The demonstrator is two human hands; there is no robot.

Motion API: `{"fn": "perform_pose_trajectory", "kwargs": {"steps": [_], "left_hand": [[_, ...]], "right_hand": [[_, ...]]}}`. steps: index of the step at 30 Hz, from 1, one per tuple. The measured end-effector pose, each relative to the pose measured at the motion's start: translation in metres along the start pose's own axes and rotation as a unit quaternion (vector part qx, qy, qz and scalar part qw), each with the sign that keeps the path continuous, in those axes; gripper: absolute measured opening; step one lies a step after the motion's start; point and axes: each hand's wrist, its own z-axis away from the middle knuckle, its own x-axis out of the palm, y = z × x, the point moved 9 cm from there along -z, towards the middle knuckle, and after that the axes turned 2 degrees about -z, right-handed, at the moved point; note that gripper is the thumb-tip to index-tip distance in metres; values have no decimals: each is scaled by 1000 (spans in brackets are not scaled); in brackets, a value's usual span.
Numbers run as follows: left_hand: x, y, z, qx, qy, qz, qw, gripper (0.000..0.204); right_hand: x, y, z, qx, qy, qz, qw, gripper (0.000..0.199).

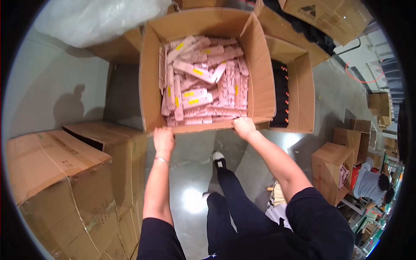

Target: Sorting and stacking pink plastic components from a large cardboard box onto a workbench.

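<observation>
You have both hands closed on the near edge of the box point(257, 73), your left hand point(164, 139) at its left corner and your right hand point(243, 126) toward its right end; some fingertips are hidden behind the cardboard. The box sits straight ahead of you, open, with square-cut brown walls and flaps standing up and leaning outward. Inside, narrow pale-pink packs point(190, 70) lie in a loose jumble, flat and long, their wrapping creased and slightly shiny, several bearing small yellow rectangular labels point(193, 102). Just beside it on the right, a second carton point(302, 82) holds soft black goods point(279, 93) dotted with orange tabs. Upper left, a cloudy, wrinkled plastic bag point(102, 19) bulges. Below it on your left stand bulky taped cartons point(65, 195), their tops slightly warped. The floor point(186, 182) is smooth, grey and glossy, catching bright reflections near your white-toed shoe point(218, 157).
</observation>
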Motion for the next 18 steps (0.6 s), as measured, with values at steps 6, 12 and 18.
{"fn": "perform_pose_trajectory", "kwargs": {"steps": [6,12,18], "left_hand": [[13,16,37,64,78,-23,995,5],[37,65,121,20,88,-27,996,8],[79,145,239,-38,40,44,998,7]], "right_hand": [[14,-7,36,-50,84,44,994,12],[22,9,81,-81,107,90,987,12],[53,20,140,-124,151,133,972,10]]}}
